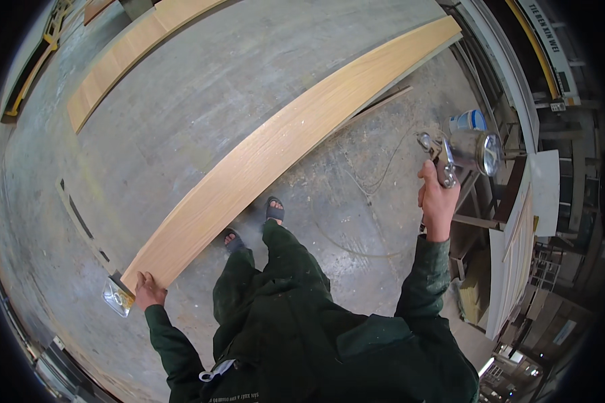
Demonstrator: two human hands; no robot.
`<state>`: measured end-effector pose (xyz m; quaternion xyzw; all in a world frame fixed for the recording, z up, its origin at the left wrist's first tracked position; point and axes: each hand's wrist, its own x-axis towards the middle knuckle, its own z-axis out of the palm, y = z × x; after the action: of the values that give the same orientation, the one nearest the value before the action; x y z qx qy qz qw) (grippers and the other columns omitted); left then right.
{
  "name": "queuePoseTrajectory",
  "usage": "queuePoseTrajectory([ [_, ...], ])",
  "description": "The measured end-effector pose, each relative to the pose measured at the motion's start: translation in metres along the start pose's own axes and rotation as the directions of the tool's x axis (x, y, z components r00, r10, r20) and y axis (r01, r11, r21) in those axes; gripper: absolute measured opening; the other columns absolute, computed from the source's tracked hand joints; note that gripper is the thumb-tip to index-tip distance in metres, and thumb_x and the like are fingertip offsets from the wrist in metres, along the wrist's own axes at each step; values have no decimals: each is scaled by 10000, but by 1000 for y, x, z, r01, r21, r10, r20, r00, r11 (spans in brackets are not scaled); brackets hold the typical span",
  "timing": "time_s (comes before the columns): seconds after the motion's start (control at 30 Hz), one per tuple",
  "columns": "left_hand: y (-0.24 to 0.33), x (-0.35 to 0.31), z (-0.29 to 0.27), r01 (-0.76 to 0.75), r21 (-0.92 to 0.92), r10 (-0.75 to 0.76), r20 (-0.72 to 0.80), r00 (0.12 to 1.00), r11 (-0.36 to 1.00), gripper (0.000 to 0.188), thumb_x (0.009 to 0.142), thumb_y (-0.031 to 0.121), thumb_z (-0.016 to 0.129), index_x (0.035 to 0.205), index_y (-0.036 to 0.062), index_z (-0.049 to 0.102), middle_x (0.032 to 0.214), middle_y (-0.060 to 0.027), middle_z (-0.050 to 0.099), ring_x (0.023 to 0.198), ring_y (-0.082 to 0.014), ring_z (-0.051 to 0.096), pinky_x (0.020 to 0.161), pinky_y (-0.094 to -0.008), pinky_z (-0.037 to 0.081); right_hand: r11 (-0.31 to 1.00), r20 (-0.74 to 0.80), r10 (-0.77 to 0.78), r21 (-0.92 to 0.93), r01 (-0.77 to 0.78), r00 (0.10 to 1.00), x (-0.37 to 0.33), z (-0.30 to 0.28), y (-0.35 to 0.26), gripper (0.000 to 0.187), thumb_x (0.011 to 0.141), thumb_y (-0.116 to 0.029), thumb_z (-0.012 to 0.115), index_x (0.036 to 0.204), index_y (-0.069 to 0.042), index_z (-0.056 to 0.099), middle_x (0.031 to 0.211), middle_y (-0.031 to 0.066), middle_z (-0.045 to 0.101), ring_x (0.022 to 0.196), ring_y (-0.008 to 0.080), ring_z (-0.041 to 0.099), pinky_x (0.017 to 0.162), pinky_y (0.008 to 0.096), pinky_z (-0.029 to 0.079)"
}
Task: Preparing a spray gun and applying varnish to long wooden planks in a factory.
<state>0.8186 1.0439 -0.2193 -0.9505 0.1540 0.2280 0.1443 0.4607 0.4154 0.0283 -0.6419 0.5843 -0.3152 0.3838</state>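
Observation:
A long, pale wooden board (249, 161) slants across the view from lower left to upper right. At its lower left end, my left hand (151, 291) grips the edge, fingers lying over the top face; the underside of that grip is hidden. Out to the right, my right hand (439, 205) is closed round the handle of a metal spray gun (445, 161). The gun's shiny metal cup (476, 152) points to the right, and its nozzle end faces away from me. The gun is held apart from the board.
A clear container with yellowish contents (118, 298) sits beside the board's left end. Another long board (131, 57) lies at the far left. A blue and white bucket (468, 121) stands beyond the gun. A thin hose (376, 254) curves over the concrete floor. Racks and panels (517, 248) line the right.

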Motion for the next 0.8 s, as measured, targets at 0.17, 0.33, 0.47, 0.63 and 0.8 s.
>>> queuePoseTrajectory([
  [0.17, -14, -7, 3, -60, -147, 56, -30, 998, 987, 912, 647, 323, 919, 1461, 101, 572, 1626, -170, 458, 1346, -367, 574, 1140, -385, 490, 992, 101, -94, -69, 102, 990, -14, 30, 2, 273, 1019, -268, 741, 944, -23, 647, 734, 24, 611, 433, 67, 470, 376, 260, 339],
  [0.33, -53, -21, 22, -171, -376, 100, -199, 975, 911, 710, 671, 265, 928, 1329, 104, 716, 1536, -183, 565, 1379, -397, 534, 1168, -463, 450, 997, 204, 10, -78, 6, 979, -102, 61, -21, 309, 988, -221, 757, 852, -14, 573, 745, -30, 522, 717, 78, 440, 617, 292, 396],
  [0.47, -112, -20, 47, -291, -516, 38, -445, 895, 806, 583, 734, 290, 894, 1251, 64, 747, 1458, -189, 624, 1355, -409, 549, 1166, -498, 418, 992, 297, -61, -84, 89, 953, -202, 86, -18, 352, 1010, -316, 753, 847, -37, 612, 703, 20, 599, 453, 67, 477, 400, 259, 353],
  [0.63, -238, -17, 101, -92, -608, -70, -237, 969, 788, 554, 779, 318, 874, 1255, 59, 755, 1510, -199, 590, 1414, -392, 519, 1194, -475, 396, 998, 396, 49, -64, -26, 917, -348, 139, -42, 410, 988, -246, 790, 777, -58, 492, 720, -58, 457, 672, 59, 389, 567, 282, 331],
  [0.8, -324, -42, 150, 142, -701, -190, 9, 982, 699, 606, 820, 426, 848, 1277, 41, 745, 1182, -215, 766, 1106, -326, 739, 1014, -409, 552, 998, 591, 53, -50, -29, 805, -457, 171, -57, 362, 962, -230, 822, 852, -20, 548, 788, -44, 473, 733, 79, 400, 623, 286, 366],
])
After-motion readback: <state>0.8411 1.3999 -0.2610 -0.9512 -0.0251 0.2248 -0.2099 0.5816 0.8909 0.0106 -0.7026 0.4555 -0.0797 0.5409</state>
